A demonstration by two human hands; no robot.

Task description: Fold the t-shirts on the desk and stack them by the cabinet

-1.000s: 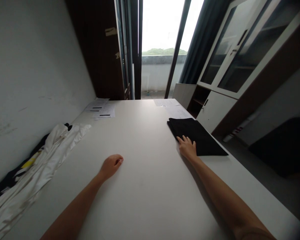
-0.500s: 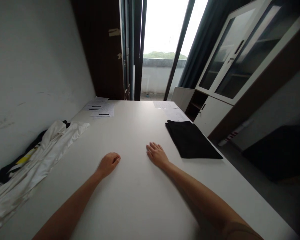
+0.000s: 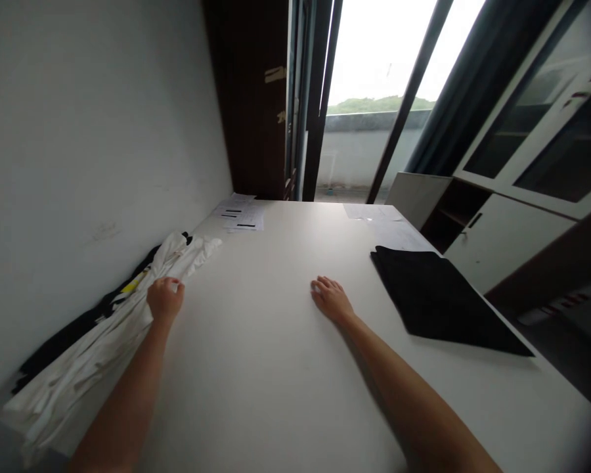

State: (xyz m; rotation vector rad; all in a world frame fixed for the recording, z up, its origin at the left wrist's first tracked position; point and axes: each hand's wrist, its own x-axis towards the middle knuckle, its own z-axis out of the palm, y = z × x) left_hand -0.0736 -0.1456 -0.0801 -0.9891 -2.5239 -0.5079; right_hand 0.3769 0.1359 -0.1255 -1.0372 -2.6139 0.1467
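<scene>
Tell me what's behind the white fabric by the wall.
Black fabric and a yellow patch show between the white fabric and the wall. How far the black fabric runs under the white is hidden from view.

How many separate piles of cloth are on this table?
2: a crumpled white and black heap by the left wall, partly behind the left hand, and a folded black cloth near the right edge of the table. Some layers may be hidden.

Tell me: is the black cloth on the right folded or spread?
Folded: the black cloth shows layers along its left edge.
</scene>
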